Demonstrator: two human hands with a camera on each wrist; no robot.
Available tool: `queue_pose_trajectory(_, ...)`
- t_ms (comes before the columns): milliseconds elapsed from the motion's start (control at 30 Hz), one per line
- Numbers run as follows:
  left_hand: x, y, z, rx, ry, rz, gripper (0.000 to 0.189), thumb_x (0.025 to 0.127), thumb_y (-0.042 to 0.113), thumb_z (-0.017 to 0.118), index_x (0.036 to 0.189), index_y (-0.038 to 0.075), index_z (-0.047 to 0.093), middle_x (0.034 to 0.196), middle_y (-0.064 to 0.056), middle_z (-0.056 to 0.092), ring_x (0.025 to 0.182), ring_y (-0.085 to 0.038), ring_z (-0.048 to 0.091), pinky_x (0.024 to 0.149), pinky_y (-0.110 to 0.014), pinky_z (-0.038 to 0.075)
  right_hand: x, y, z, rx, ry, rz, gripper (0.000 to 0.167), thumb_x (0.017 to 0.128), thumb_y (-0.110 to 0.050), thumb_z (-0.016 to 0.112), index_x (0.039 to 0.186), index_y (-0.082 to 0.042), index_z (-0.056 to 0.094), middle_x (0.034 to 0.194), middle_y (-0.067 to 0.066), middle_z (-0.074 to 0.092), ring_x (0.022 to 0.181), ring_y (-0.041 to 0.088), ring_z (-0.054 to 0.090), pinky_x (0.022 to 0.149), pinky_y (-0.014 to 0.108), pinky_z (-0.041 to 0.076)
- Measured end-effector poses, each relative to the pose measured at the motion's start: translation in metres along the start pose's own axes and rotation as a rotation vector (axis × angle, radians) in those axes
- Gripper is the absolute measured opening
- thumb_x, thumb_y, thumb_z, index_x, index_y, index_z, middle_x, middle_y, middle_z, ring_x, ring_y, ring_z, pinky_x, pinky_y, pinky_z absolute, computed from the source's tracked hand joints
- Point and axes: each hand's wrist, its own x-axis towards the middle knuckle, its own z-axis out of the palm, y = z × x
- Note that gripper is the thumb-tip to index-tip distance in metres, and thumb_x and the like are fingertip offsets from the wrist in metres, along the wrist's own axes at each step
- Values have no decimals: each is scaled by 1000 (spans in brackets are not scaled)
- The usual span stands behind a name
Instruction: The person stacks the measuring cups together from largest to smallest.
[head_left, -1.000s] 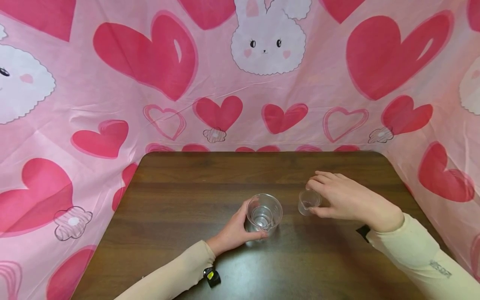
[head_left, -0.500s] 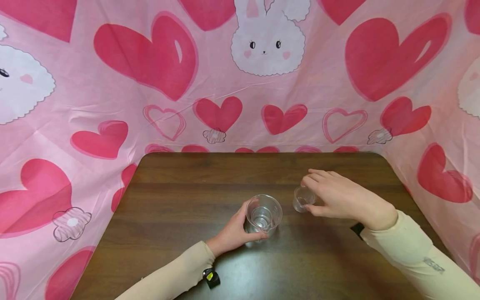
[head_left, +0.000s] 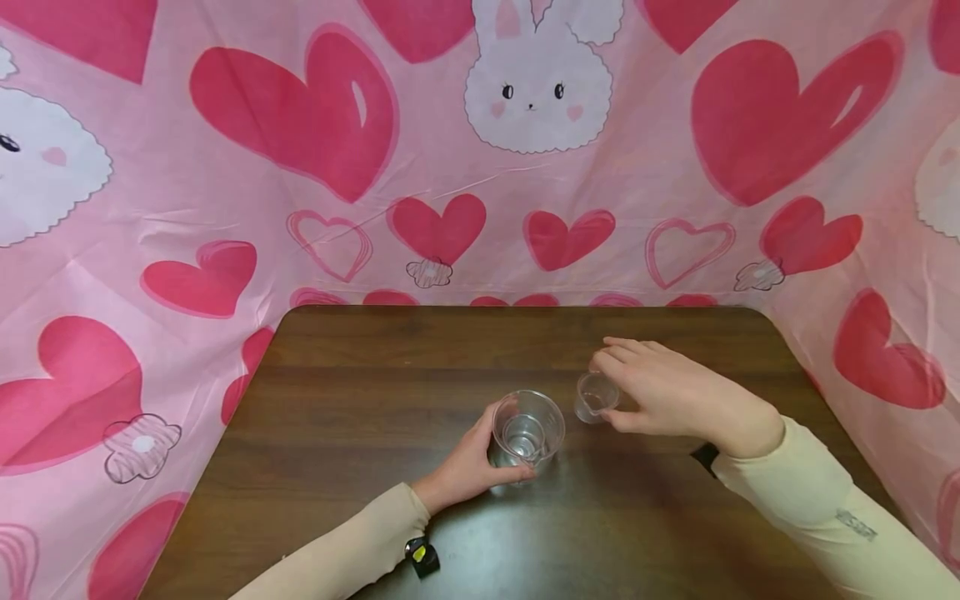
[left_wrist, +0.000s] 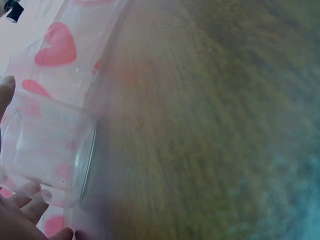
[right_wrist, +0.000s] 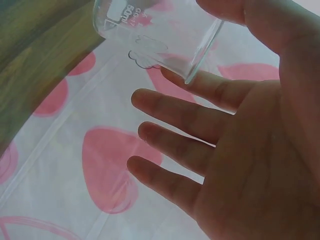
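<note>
My left hand (head_left: 471, 460) grips a larger clear glass beaker (head_left: 549, 440) near the middle of the table, thumb on its near side and fingers around the far side. Rings show inside it; I cannot tell whether they are its base or its contents. In the left wrist view that beaker (left_wrist: 47, 150) appears side-on at the left edge. To its right, my right hand (head_left: 667, 390) pinches a small clear beaker (head_left: 587, 402) at the rim between thumb and index finger. The right wrist view shows "50ml" printed on this small beaker (right_wrist: 150, 42), the other fingers extended.
A dark brown wooden table (head_left: 375, 358) with rounded far corners lies under both hands. Pink cloth (head_left: 450, 167) with hearts and rabbits hangs behind and along both sides. A black strap (head_left: 423, 557) is at the left wrist.
My right hand has moved left with the small beaker, bringing it closer to the larger one. The left hand and the larger beaker have stayed in place.
</note>
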Motion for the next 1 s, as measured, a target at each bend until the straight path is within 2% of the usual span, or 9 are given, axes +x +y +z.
queue_pose_trajectory(333,1,0,0,-17,-3,-2,102,81,35,92,161,29,29,158,1,48,146,-14,43,119,-44,34,9,-8,-1,-4,-1,-13,44,84,-26,83,119,-9,63,126,17,68,131,45,56,107,63,44)
queue_pose_trajectory(733,0,-4,1,12,-2,0,101,81,36,92,160,30,30,158,1,48,145,-12,44,119,-42,36,25,-18,0,7,11,-56,42,84,-24,82,118,-9,63,125,14,67,133,44,55,107,62,45)
queue_pose_trajectory(867,1,-3,0,4,-2,6,101,81,36,91,161,28,29,158,-2,48,145,-16,44,119,-44,36,29,-20,2,17,-4,-56,42,84,-26,83,118,-10,63,127,15,68,134,44,54,108,62,44)
queue_pose_trajectory(1000,-1,-2,-1,8,-7,-4,101,82,39,91,161,30,28,158,0,47,145,-16,45,118,-45,37,35,-23,5,17,-21,-65,44,84,-27,84,118,-10,64,128,14,68,135,44,54,108,62,44)
